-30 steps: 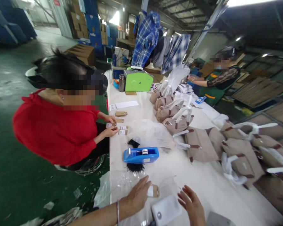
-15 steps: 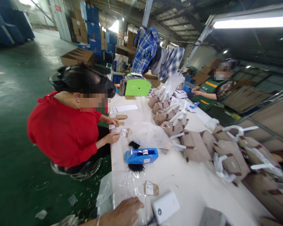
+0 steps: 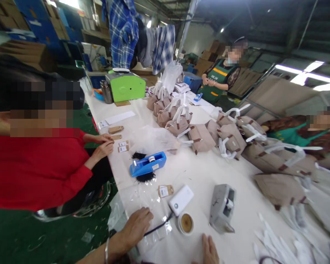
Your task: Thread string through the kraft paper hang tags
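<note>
My left hand rests on clear plastic bags at the near edge of the white table, its fingers curled loosely downward with nothing visibly in them. Only the fingertips of my right hand show at the bottom edge, lying flat on the table. Just beyond the hands lie a brown paper tag, a white power bank with a dark cable, and a small round cup. A grey tape dispenser stands to the right of them.
A blue tape dispenser sits over black strings mid-table. A person in red handles tags at the left. Several beige handbags run along the right side. A green machine stands at the far end; two people in green aprons work beyond.
The view has swung right and down, bringing the grey dispenser, cup and a third person into sight. My left hand slid toward the near edge; my right hand left view, then returned.
</note>
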`<control>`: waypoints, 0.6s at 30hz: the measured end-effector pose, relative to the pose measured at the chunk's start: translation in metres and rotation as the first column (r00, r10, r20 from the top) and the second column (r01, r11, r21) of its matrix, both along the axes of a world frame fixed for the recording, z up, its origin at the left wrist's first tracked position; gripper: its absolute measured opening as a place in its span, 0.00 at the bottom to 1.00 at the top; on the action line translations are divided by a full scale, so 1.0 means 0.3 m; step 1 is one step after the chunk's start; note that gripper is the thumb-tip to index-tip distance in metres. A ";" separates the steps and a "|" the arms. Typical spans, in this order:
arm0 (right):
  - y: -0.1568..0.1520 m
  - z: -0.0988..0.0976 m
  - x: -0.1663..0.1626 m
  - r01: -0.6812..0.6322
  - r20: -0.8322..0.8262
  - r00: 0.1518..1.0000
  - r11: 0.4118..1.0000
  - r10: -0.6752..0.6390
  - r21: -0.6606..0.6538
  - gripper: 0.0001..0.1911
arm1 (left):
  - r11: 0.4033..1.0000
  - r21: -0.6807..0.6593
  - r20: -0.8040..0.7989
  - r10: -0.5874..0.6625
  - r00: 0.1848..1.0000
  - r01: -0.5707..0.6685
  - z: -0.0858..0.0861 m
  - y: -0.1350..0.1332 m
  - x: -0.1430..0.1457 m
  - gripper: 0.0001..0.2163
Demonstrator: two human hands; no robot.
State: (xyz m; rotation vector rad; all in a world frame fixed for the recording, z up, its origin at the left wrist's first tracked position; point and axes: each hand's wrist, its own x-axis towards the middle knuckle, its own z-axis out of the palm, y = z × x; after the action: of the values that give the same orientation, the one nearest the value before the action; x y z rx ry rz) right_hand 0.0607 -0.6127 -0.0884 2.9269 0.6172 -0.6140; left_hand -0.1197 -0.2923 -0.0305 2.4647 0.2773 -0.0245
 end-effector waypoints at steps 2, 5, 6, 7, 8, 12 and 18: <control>0.013 -0.016 -0.001 0.030 -0.006 1.000 1.000 -0.030 -0.006 0.48 | 1.000 0.023 0.013 0.012 1.000 -0.012 -0.026 0.009 0.004 0.11; 0.038 -0.016 -0.013 0.091 -0.023 0.996 0.996 -0.091 -0.009 0.50 | 0.999 0.031 -0.001 -0.006 1.000 0.006 -0.045 0.002 0.007 0.11; 0.048 -0.010 -0.019 0.107 -0.039 0.993 0.994 -0.107 -0.015 0.51 | 0.999 0.036 -0.021 -0.026 0.999 0.026 -0.046 -0.007 0.007 0.13; 0.058 -0.002 -0.025 0.124 -0.054 0.991 0.992 -0.125 -0.022 0.52 | 0.998 0.043 -0.052 -0.045 0.998 0.047 -0.047 -0.019 0.006 0.16; 0.069 0.008 -0.032 0.139 -0.065 0.988 0.990 -0.141 -0.028 0.53 | 0.996 0.050 -0.092 -0.062 0.994 0.067 -0.048 -0.034 0.004 0.20; 0.111 0.055 -0.053 0.151 -0.076 0.985 0.988 -0.153 -0.035 0.54 | 0.993 0.094 -0.225 -0.045 0.973 0.067 -0.062 -0.099 0.005 0.32; 0.108 0.131 -0.029 0.032 -0.079 0.997 0.993 -0.023 0.118 0.48 | 0.973 0.215 -0.143 0.111 0.984 -0.078 -0.162 -0.128 0.018 0.26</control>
State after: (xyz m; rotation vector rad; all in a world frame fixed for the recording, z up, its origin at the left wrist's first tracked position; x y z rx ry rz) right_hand 0.0519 -0.5804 -0.0490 3.0391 0.6440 -0.7205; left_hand -0.1144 -0.3308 -0.0790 2.6595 0.4872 -0.1530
